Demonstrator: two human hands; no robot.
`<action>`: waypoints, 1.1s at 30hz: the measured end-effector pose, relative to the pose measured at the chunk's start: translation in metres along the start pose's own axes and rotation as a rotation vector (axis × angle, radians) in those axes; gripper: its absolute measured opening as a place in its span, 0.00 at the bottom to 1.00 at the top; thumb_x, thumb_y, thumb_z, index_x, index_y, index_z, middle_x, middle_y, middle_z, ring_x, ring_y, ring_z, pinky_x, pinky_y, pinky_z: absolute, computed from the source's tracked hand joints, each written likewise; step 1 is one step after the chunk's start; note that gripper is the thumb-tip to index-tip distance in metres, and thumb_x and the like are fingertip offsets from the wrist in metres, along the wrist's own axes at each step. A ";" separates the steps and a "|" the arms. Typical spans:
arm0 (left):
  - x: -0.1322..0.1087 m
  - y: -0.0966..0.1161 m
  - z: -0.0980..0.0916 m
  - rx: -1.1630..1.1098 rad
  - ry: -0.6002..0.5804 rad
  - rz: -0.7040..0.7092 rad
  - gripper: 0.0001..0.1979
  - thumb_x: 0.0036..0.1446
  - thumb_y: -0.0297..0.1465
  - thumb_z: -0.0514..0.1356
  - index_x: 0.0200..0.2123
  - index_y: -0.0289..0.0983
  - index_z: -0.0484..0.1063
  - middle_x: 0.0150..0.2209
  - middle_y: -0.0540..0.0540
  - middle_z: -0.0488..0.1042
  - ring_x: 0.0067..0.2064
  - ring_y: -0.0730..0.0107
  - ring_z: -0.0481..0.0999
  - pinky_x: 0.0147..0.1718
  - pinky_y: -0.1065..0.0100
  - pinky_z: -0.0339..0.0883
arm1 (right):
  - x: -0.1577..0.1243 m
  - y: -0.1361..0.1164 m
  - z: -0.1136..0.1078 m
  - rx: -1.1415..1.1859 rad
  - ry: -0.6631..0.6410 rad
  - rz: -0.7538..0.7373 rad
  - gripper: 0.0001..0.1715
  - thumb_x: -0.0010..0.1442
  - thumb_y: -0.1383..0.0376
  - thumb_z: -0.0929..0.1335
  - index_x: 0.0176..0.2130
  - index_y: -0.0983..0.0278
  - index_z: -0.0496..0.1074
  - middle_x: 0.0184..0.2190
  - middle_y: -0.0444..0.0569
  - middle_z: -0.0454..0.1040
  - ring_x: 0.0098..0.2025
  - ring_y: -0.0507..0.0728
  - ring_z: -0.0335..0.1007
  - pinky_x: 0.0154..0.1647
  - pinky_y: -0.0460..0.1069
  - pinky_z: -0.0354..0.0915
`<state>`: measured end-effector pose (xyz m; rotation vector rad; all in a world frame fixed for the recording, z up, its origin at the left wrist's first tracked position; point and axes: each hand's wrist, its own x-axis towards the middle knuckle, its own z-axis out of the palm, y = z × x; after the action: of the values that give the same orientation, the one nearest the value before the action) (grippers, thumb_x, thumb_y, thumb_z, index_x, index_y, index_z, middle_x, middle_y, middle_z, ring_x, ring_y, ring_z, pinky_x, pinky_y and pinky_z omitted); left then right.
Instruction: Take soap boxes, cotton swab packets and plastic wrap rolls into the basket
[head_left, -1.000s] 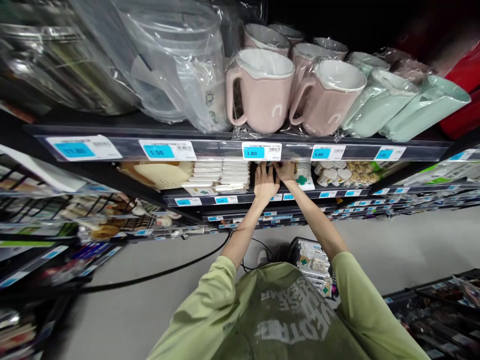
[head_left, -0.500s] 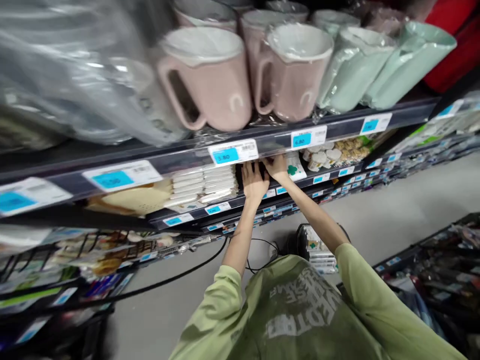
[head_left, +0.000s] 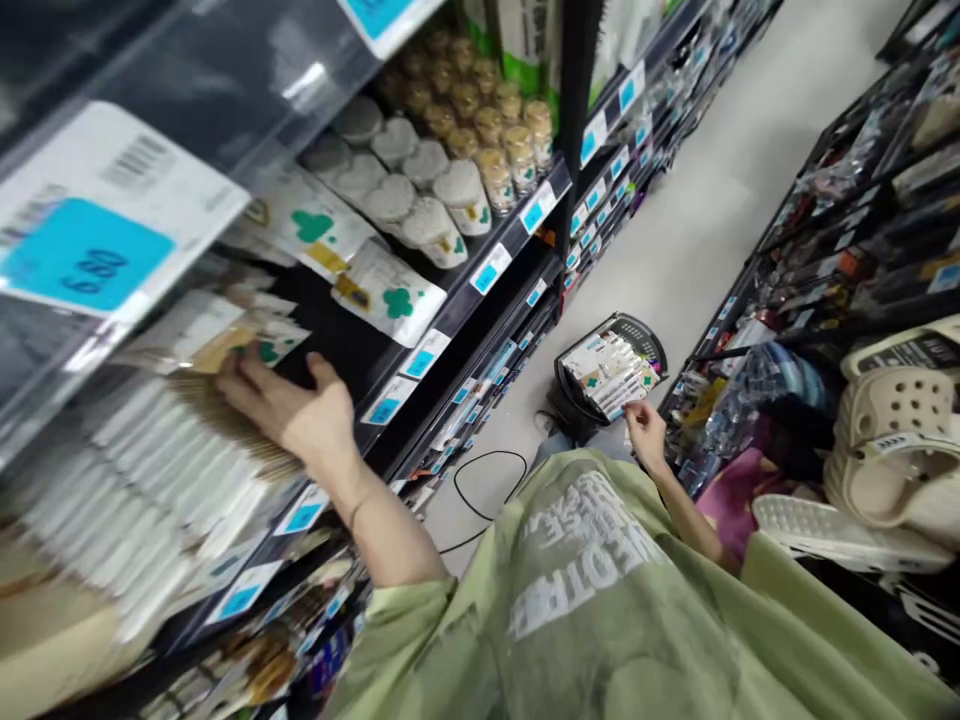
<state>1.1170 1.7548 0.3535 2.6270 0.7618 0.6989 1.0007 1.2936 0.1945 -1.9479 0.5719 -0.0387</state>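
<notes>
My left hand [head_left: 292, 405] is on the shelf, fingers spread, touching the end of a row of packets with brown edges [head_left: 259, 445]. Beside it stands a tightly packed row of thin white packets [head_left: 142, 470]. White pouches with a green clover print [head_left: 390, 295] lie on the shelf beyond the hand. Lower down, my right hand [head_left: 645, 430] is at the near edge of a black basket [head_left: 566, 385] that holds white clover-printed packets [head_left: 611, 365]. Its fingers are curled together, and whatever is between them is too small to make out.
White-capped jars [head_left: 420, 195] and gold-topped bottles [head_left: 487, 125] stand farther along the shelf. A shelf edge with a price tag [head_left: 112, 215] overhangs my left hand. Beige clogs [head_left: 892, 430] hang on the right. A black cable [head_left: 491, 455] loops over the floor.
Both hands were together on the shelf. My right hand has left it and come down to the basket, while my left hand stays among the packets. The view has turned right and moved closer.
</notes>
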 end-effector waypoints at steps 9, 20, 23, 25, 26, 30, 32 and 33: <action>-0.026 0.025 -0.018 0.050 0.053 0.042 0.26 0.61 0.27 0.63 0.62 0.26 0.69 0.65 0.29 0.67 0.69 0.45 0.64 0.70 0.43 0.55 | -0.011 0.044 -0.033 0.024 -0.032 0.041 0.19 0.62 0.52 0.67 0.40 0.64 0.78 0.34 0.52 0.82 0.36 0.60 0.80 0.43 0.55 0.74; -0.069 0.037 -0.030 0.036 0.000 0.045 0.22 0.63 0.33 0.62 0.60 0.35 0.71 0.64 0.31 0.66 0.69 0.42 0.63 0.71 0.44 0.55 | 0.015 0.072 -0.054 0.075 -0.181 -0.019 0.20 0.62 0.50 0.69 0.40 0.63 0.79 0.37 0.53 0.83 0.36 0.61 0.80 0.42 0.55 0.74; -0.106 0.059 -0.018 -0.037 -0.058 0.163 0.21 0.66 0.33 0.60 0.60 0.35 0.71 0.63 0.32 0.68 0.67 0.47 0.66 0.70 0.48 0.58 | 0.026 0.097 -0.060 0.100 -0.146 0.018 0.22 0.59 0.48 0.70 0.41 0.64 0.78 0.36 0.54 0.83 0.35 0.61 0.79 0.41 0.55 0.74; -0.141 0.076 0.000 -0.100 -0.135 0.228 0.19 0.68 0.33 0.57 0.60 0.36 0.70 0.60 0.34 0.71 0.66 0.50 0.68 0.69 0.50 0.59 | 0.033 0.121 -0.060 0.117 -0.130 0.060 0.24 0.57 0.47 0.71 0.40 0.64 0.78 0.34 0.54 0.82 0.34 0.62 0.79 0.41 0.56 0.74; -0.161 0.085 0.012 -0.132 -0.173 0.248 0.19 0.69 0.33 0.57 0.60 0.37 0.70 0.59 0.35 0.73 0.65 0.51 0.69 0.67 0.50 0.61 | 0.036 0.134 -0.060 0.124 -0.121 0.087 0.24 0.56 0.47 0.71 0.40 0.64 0.78 0.33 0.54 0.82 0.33 0.62 0.79 0.41 0.57 0.75; -0.244 0.112 0.066 -0.264 -0.441 0.261 0.23 0.68 0.33 0.57 0.64 0.36 0.66 0.58 0.33 0.74 0.62 0.51 0.72 0.64 0.51 0.66 | 0.035 0.188 -0.057 0.048 -0.090 0.260 0.24 0.55 0.48 0.69 0.40 0.65 0.77 0.34 0.54 0.82 0.34 0.62 0.79 0.43 0.58 0.75; -0.280 0.115 0.090 -0.291 -0.557 0.244 0.27 0.68 0.33 0.57 0.68 0.36 0.60 0.62 0.32 0.72 0.65 0.50 0.70 0.67 0.50 0.62 | 0.026 0.214 -0.055 -0.034 -0.100 0.380 0.23 0.55 0.52 0.68 0.41 0.67 0.76 0.36 0.56 0.82 0.34 0.61 0.79 0.44 0.57 0.74; -0.295 0.113 0.102 -0.286 -0.594 0.223 0.29 0.68 0.33 0.57 0.70 0.35 0.58 0.63 0.31 0.70 0.66 0.50 0.69 0.68 0.50 0.61 | 0.020 0.226 -0.054 -0.070 -0.104 0.434 0.22 0.55 0.54 0.68 0.42 0.67 0.75 0.36 0.56 0.82 0.34 0.60 0.79 0.45 0.56 0.74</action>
<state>0.9998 1.4797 0.2091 2.4648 0.1828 0.0445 0.9187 1.1646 0.0178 -1.8413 0.9234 0.3581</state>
